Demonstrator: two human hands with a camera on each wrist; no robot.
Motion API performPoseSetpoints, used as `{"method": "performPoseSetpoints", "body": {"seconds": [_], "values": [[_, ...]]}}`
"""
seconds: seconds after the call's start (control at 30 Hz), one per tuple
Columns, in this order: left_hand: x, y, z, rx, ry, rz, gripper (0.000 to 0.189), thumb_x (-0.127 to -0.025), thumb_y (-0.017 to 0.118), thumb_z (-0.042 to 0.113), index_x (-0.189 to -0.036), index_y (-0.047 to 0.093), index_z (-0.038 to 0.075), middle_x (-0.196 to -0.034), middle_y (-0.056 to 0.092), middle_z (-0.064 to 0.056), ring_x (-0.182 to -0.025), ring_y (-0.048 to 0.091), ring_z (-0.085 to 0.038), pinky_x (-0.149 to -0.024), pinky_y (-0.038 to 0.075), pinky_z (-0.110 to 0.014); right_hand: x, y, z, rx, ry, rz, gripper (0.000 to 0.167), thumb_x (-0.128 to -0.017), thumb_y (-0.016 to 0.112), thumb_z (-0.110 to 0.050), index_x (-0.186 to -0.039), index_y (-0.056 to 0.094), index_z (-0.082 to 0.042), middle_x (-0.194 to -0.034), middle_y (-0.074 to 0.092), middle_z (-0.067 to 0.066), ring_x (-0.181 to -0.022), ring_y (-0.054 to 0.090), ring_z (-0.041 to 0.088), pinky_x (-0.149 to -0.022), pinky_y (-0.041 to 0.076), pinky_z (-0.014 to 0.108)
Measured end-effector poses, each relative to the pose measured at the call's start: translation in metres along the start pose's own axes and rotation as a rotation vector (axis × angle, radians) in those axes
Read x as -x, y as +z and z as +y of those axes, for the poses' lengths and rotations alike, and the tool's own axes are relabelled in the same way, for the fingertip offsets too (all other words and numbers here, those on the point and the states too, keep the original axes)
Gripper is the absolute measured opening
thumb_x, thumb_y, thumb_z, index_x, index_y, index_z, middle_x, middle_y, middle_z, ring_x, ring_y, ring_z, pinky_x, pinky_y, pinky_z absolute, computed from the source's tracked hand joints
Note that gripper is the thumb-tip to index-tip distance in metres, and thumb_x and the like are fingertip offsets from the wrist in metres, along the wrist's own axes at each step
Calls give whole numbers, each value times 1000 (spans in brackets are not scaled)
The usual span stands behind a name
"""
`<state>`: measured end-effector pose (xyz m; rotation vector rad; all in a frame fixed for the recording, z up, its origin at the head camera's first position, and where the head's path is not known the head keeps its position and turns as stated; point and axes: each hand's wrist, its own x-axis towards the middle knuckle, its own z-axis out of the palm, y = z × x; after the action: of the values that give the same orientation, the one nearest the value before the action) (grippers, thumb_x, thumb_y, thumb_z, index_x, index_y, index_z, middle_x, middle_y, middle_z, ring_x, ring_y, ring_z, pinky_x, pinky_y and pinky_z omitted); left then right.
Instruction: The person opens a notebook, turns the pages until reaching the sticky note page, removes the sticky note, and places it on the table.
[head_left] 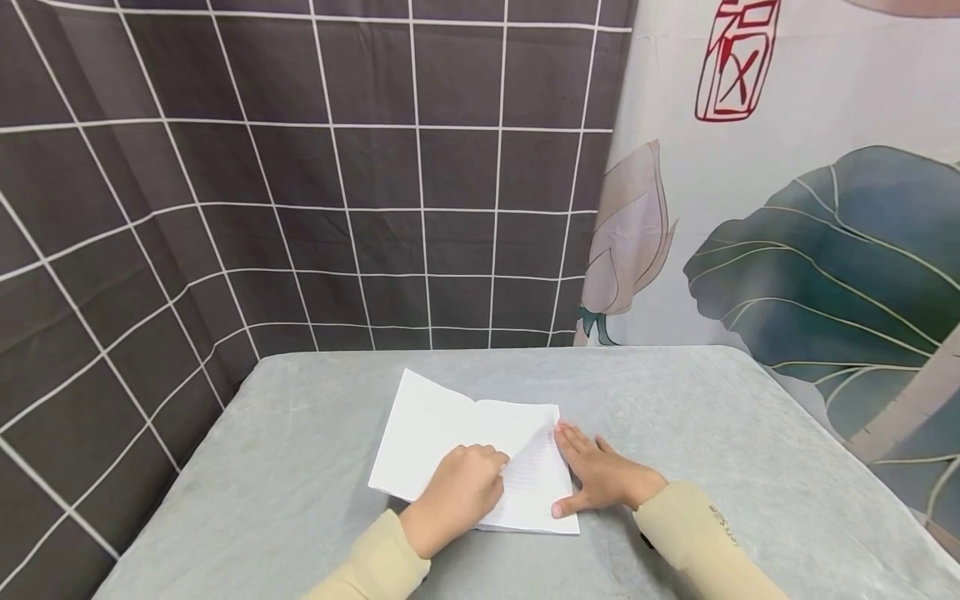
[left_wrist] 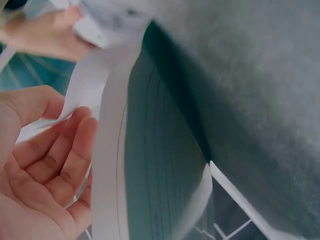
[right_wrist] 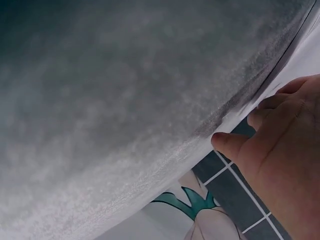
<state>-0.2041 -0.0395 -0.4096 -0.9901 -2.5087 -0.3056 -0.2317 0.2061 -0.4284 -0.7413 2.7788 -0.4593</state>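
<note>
A white notebook (head_left: 442, 417) lies spread on the grey table, with faint lines of print or ruling on its right side. My left hand (head_left: 463, 492) is over its middle, pinching a page (left_wrist: 82, 80) between thumb and fingers; the page curves up in the left wrist view. In that view the left hand (left_wrist: 50, 165) shows its curled fingers beside the lined sheets. My right hand (head_left: 600, 475) rests with spread, straight fingers on the notebook's right edge. The right wrist view shows the back of the right hand (right_wrist: 285, 155) beside the table surface.
The grey cloth-covered table (head_left: 300, 433) extends around the notebook. Behind it hangs a dark curtain (head_left: 375, 167) with a white grid. A pale curtain (head_left: 660, 67) with a lotus print hangs at the right.
</note>
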Motion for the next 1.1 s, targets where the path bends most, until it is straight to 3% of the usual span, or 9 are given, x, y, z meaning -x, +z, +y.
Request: {"method": "performPoseSetpoints", "body": {"seconds": [0.17,0.3,0.4,0.6,1.1], "values": [[-6,-12,-16,266,-213,36,18,-77,65,5,-94,72,5,-81,71,-4,-64,55,-8,-59,47,-24,0,-1,1,11,-51,5,116,-73,72,-60,-148,18,10,-157,15,27,-145,17,42,-108,17,69],[-9,-19,-31,467,-376,62,27,-76,66,6,-102,71,2,-94,73,-10,-81,65,-17,-73,53,-32,0,-1,1,20,-70,15,115,-73,70,-61,-148,19,9,-157,16,26,-145,18,41,-109,16,68],[-9,-23,-40,563,-467,82,28,-76,69,7,-103,72,2,-97,73,-10,-90,67,-21,-82,54,-37,-1,-1,2,23,-84,22,115,-73,70,-62,-149,19,7,-158,16,24,-145,18,41,-109,15,69],[-8,-26,-58,628,-556,107,23,-76,72,7,-99,74,6,-88,73,-8,-84,67,-20,-81,53,-35,-3,1,3,25,-105,24,115,-71,70,-64,-150,19,4,-158,17,21,-145,19,39,-109,13,69],[3,-27,-84,779,-734,91,21,-82,69,7,-101,72,0,-90,72,-12,-82,64,-14,-78,49,-26,-7,1,3,21,-113,-1,114,-70,72,-61,-150,22,3,-158,21,18,-144,23,38,-111,11,67]]}}
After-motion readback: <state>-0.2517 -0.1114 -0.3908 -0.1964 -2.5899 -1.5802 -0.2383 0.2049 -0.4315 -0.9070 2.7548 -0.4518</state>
